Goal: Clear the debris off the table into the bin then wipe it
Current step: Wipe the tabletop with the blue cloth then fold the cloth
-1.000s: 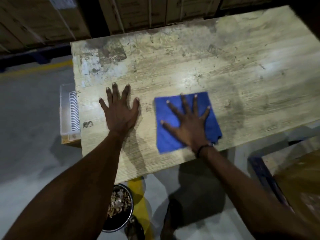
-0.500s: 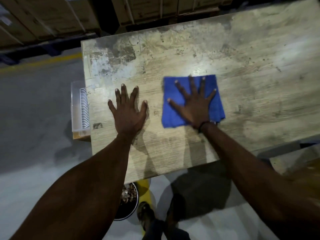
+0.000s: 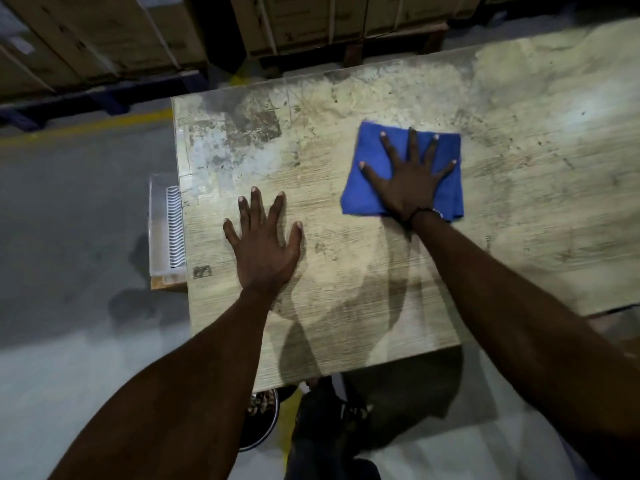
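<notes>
A folded blue cloth (image 3: 446, 188) lies flat on the worn wooden table (image 3: 536, 188), towards its far middle. My right hand (image 3: 410, 183) presses on the cloth with its fingers spread straight. My left hand (image 3: 263, 245) rests flat on the bare tabletop near the left edge, fingers spread, holding nothing. A dark round bin (image 3: 261, 419) with brownish debris inside stands on the floor below the table's near edge, partly hidden by my left arm.
A clear plastic tray (image 3: 161, 233) with a white ribbed insert juts out past the table's left edge. Stacked cardboard boxes (image 3: 104, 32) line the far side. Grey floor with a yellow line (image 3: 86, 128) lies to the left. My feet show below the table.
My right hand has pushed the blue cloth away from me, from near the front edge towards the far middle of the table. My left hand has stayed flat in place.
</notes>
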The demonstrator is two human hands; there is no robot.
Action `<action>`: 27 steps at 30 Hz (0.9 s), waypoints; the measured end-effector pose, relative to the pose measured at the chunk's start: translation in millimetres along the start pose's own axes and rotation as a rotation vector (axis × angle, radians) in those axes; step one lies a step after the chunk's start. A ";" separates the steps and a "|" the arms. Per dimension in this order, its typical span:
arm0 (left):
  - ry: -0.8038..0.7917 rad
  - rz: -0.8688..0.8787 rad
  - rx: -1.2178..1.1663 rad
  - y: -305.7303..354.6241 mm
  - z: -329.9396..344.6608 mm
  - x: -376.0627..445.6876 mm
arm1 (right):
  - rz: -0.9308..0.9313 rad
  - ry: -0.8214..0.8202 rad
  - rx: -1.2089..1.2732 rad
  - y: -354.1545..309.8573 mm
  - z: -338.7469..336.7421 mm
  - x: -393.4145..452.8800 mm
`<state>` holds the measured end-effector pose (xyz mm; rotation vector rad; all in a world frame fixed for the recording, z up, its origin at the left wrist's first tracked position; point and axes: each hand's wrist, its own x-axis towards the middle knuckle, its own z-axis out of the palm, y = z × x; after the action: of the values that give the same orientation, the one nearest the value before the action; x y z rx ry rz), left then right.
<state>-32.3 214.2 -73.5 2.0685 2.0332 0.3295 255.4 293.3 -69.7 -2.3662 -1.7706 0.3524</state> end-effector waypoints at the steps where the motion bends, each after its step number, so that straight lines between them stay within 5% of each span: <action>1: 0.000 0.001 0.002 -0.1 0.6 0.1 | -0.044 0.004 -0.024 -9.8 6.6 -13.1; 7: -0.001 0.017 0.020 -2.8 2.3 0.2 | -0.344 -0.008 -0.078 -23.2 23.9 -87.9; 16: -0.090 0.077 0.008 -10.7 0.4 34.7 | 0.021 -0.039 0.025 -16.8 -0.2 29.0; 23: -0.110 0.043 -0.018 -0.6 -10.7 173.1 | -0.392 -0.025 -0.084 -33.3 25.6 -8.0; 27: -0.030 0.027 -0.005 6.4 3.7 185.1 | -0.378 -0.015 -0.055 -19.0 8.3 51.6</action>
<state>-22.1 399.2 -74.2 2.0868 1.9876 0.3061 249.5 348.1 -77.0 -2.0007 -2.2014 0.2691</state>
